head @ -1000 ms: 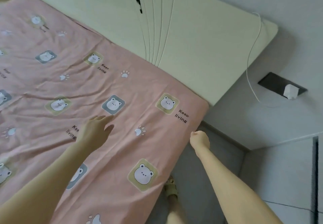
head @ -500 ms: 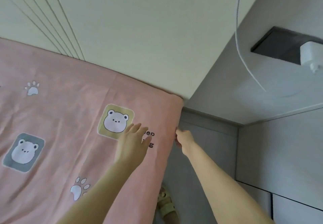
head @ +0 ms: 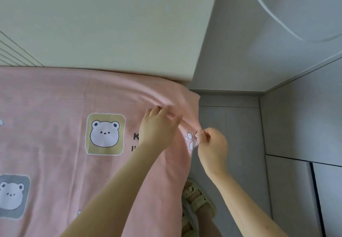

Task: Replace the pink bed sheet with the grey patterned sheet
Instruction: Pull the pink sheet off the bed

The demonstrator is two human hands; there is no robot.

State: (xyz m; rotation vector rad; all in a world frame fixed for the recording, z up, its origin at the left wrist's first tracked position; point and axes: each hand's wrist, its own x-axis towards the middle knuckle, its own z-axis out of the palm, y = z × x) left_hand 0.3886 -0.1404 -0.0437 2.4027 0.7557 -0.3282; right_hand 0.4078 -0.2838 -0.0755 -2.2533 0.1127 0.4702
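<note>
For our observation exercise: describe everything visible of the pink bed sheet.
The pink bed sheet looks like soft cotton, printed with bear faces in yellow and grey squares, paw prints and black lettering. It lies spread against the cream headboard. Its corner is bunched and lifted: the left hand grips a fold on top, the right hand pinches the side edge.

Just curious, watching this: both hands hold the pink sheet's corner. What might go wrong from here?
The right hand only pinches an edge of the pink sheet, so it may slip free. The left hand grips a bunched fold; a hard pull might strain the cloth. Hanging fabric near the sandal could get stepped on.
</note>
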